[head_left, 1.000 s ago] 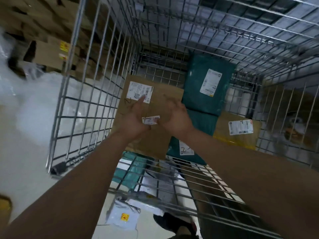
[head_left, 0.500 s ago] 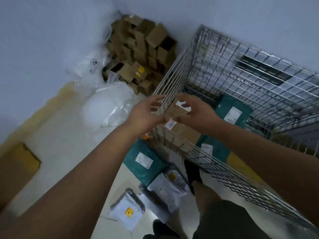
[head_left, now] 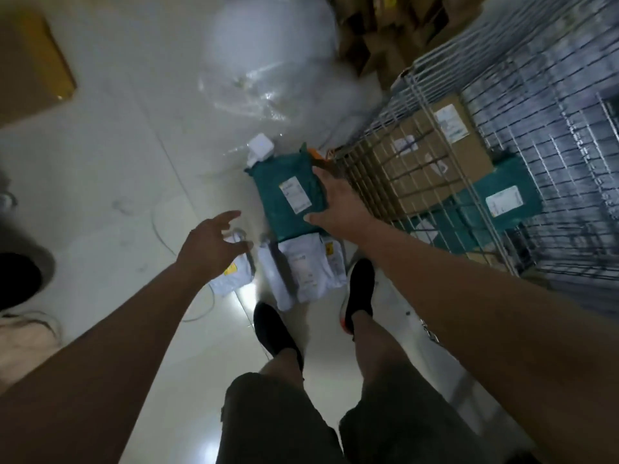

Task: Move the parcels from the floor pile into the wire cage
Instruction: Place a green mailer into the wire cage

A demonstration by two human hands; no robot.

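Your right hand (head_left: 338, 204) spreads open over the green parcel (head_left: 284, 202) beside the wire cage (head_left: 454, 162); your left hand (head_left: 211, 249) hovers open, empty.

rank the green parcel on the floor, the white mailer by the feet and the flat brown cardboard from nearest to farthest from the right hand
1. green parcel: at the right hand, under its fingers.
2. white mailer: just below the wrist, against the parcel's near edge.
3. flat brown cardboard: far left, across the floor.
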